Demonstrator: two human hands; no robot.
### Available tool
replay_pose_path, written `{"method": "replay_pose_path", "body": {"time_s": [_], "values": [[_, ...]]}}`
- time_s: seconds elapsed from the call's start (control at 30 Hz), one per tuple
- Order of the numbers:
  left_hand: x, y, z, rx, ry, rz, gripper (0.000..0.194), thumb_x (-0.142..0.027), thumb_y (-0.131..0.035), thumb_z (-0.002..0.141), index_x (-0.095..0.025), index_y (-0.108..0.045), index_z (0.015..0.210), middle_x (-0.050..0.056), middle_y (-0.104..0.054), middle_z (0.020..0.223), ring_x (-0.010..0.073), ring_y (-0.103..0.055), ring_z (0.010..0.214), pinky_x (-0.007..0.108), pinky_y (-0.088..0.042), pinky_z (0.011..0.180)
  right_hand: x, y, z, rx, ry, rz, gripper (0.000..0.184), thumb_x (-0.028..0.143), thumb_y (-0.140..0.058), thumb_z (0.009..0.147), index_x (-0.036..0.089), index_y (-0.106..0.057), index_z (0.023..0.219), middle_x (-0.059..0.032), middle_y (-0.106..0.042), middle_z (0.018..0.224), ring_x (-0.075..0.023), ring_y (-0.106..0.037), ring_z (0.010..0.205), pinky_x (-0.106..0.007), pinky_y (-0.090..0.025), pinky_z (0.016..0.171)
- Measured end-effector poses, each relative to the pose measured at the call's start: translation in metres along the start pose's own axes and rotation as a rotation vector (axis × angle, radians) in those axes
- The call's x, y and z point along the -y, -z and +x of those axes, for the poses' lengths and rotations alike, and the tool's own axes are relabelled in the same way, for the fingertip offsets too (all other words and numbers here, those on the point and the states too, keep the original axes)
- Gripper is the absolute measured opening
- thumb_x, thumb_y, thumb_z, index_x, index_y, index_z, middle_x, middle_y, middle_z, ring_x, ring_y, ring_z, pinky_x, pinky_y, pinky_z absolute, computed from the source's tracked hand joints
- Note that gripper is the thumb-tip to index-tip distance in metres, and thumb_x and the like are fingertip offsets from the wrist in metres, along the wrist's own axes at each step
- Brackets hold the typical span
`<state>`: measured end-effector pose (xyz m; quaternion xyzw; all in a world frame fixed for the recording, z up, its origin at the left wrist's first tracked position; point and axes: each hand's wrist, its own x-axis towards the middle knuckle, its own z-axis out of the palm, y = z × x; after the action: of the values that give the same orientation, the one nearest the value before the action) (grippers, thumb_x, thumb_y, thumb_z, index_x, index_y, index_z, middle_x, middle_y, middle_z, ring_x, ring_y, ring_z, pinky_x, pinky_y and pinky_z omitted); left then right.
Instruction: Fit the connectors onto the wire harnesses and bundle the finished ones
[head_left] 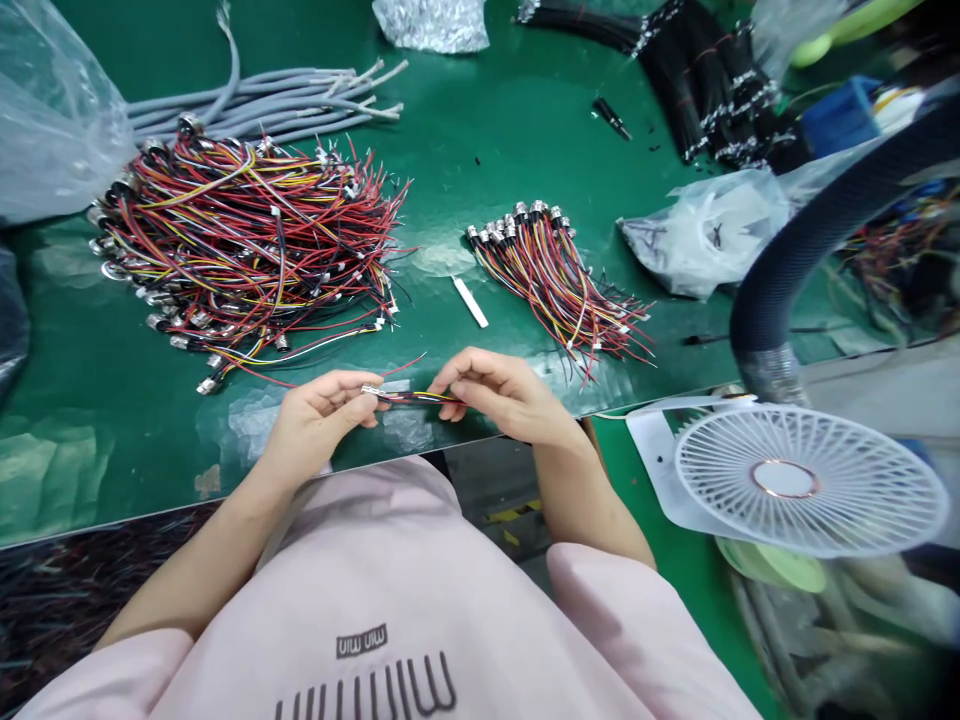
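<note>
Close to the table's front edge, my left hand (319, 415) pinches the metal connector end of a wire harness (412, 397). Its red, yellow, black and white wires run across to my right hand (502, 395), whose fingers are closed around them. One loose red wire sticks out behind my left fingers. Beyond my left hand lies a big heap of similar wire harnesses (262, 240) with round metal connectors. A smaller, neater bunch of harnesses (555, 275) rests beyond my right hand, and a small white strip (470, 302) lies between the two piles.
Grey cables (300, 100) lie behind the big heap, beside a clear plastic bag (60, 110). Bundles of black wires (697, 80) are at the back right. A white fan (810, 480) and a dark flexible hose (832, 210) stand to the right on the green table (442, 130).
</note>
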<state>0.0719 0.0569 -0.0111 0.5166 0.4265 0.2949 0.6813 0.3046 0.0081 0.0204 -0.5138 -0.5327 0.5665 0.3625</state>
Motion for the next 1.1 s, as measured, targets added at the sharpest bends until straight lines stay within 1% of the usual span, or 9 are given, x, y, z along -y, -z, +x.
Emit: {"method": "replay_pose_path", "body": {"time_s": [0.13,0.23,0.4,0.53,0.67,0.77,0.9,1.0,1.1], "values": [[0.006,0.001,0.001,-0.014,0.02,-0.049,0.029,-0.037,-0.073,0.079,-0.016,-0.072,0.099,0.006,-0.075,0.079,0.0147,-0.068,0.069,0.025,-0.055,0.068,0.0,0.01,-0.004,-0.013,0.003,-0.036,0.008,0.021,-0.053,0.089,0.015,-0.058,0.09,-0.0027,-0.064,0.084,-0.0101,-0.067,0.07,-0.023,-0.056,0.064],[0.007,0.001,0.002,-0.019,0.022,-0.077,0.028,-0.035,-0.074,0.079,-0.017,-0.072,0.1,0.005,-0.075,0.081,0.0145,-0.069,0.069,0.025,-0.056,0.07,-0.001,0.013,-0.007,0.0,0.013,-0.088,0.001,0.016,-0.055,0.084,0.015,-0.056,0.085,-0.0009,-0.063,0.079,-0.0087,-0.063,0.066,-0.02,-0.053,0.06],[0.005,0.0,0.001,-0.017,0.021,-0.055,0.028,-0.036,-0.074,0.079,-0.017,-0.072,0.1,0.005,-0.075,0.08,0.0149,-0.068,0.069,0.026,-0.056,0.069,-0.003,0.008,-0.008,-0.018,0.071,-0.252,0.014,0.009,-0.05,0.081,0.014,-0.064,0.083,0.0012,-0.063,0.072,-0.0059,-0.056,0.057,-0.017,-0.045,0.054],[0.004,0.0,0.0,-0.002,0.0,-0.02,0.028,-0.035,-0.073,0.079,-0.017,-0.072,0.1,0.005,-0.073,0.078,0.014,-0.067,0.068,0.025,-0.055,0.069,-0.003,0.0,-0.006,-0.053,0.084,-0.286,0.019,0.017,-0.051,0.087,0.014,-0.069,0.091,-0.0025,-0.067,0.08,-0.0065,-0.057,0.058,-0.018,-0.045,0.054],[0.003,-0.001,-0.001,0.017,-0.01,0.012,0.031,-0.036,-0.075,0.077,-0.017,-0.072,0.1,0.005,-0.073,0.077,0.0147,-0.066,0.067,0.027,-0.055,0.068,-0.004,-0.008,-0.002,-0.076,0.018,-0.231,0.021,0.03,-0.056,0.089,0.014,-0.068,0.083,0.0008,-0.062,0.064,-0.0078,-0.057,0.053,-0.018,-0.041,0.049],[0.003,-0.001,-0.002,0.042,-0.022,0.014,0.031,-0.037,-0.075,0.076,-0.017,-0.073,0.1,0.004,-0.072,0.076,0.0142,-0.066,0.066,0.025,-0.054,0.066,-0.007,-0.011,0.0,-0.148,0.001,-0.284,0.02,0.03,-0.06,0.087,0.014,-0.067,0.079,0.0031,-0.058,0.056,-0.0074,-0.054,0.05,-0.018,-0.038,0.048],[0.002,-0.001,-0.002,0.05,-0.031,-0.019,0.027,-0.034,-0.075,0.076,-0.017,-0.073,0.097,0.003,-0.072,0.075,0.0136,-0.066,0.067,0.024,-0.054,0.066,-0.009,-0.013,0.001,-0.211,0.168,-0.446,0.005,0.017,-0.066,0.082,0.015,-0.07,0.083,-0.0009,-0.067,0.077,-0.0073,-0.056,0.061,-0.019,-0.042,0.056],[0.001,-0.002,-0.002,0.048,-0.03,-0.028,0.027,-0.033,-0.075,0.076,-0.016,-0.073,0.096,0.004,-0.072,0.074,0.0132,-0.066,0.065,0.024,-0.054,0.065,-0.009,-0.013,0.001,-0.215,0.277,-0.497,0.013,0.015,-0.064,0.083,0.017,-0.072,0.093,-0.0042,-0.068,0.09,-0.0114,-0.062,0.078,-0.023,-0.048,0.067],[0.0,-0.004,-0.002,0.052,-0.023,-0.043,0.029,-0.036,-0.077,0.073,-0.016,-0.073,0.094,0.006,-0.074,0.076,0.0152,-0.068,0.066,0.026,-0.056,0.065,-0.009,-0.014,0.001,-0.213,0.286,-0.521,0.013,0.017,-0.063,0.085,0.018,-0.071,0.095,-0.0042,-0.067,0.09,-0.0117,-0.062,0.078,-0.024,-0.048,0.068]]}}
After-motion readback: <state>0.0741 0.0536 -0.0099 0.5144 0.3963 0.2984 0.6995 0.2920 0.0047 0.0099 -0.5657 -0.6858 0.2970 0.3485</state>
